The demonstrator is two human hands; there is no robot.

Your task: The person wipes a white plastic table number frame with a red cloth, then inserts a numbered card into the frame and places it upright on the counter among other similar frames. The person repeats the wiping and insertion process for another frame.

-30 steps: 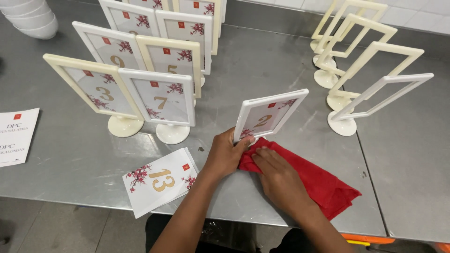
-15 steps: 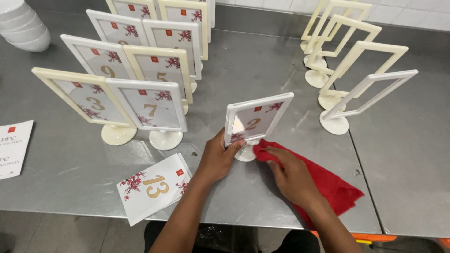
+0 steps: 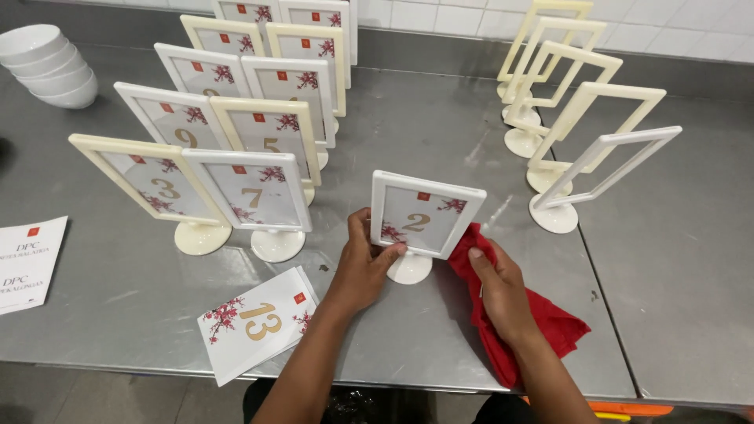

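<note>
A white table-number stand point(image 3: 426, 213) with a numbered card in its frame stands upright on its round base on the steel counter point(image 3: 408, 141). My left hand point(image 3: 363, 263) grips the lower left edge of its frame. My right hand point(image 3: 497, 286) rests on a red cloth point(image 3: 542, 326) and presses a fold of it against the frame's lower right side. The rest of the cloth trails toward the counter's front edge.
Several filled number stands point(image 3: 259, 196) stand in rows to the left. Empty cream and white frames point(image 3: 585, 133) stand at the right. Loose numbered cards point(image 3: 255, 322) lie near the front edge, paper sheets point(image 3: 27, 263) at the far left, stacked white bowls point(image 3: 43, 63) at the back left.
The stand has gone from tilted to upright on its base. My right hand has brought the red cloth up against its right side; my left hand keeps hold of the frame.
</note>
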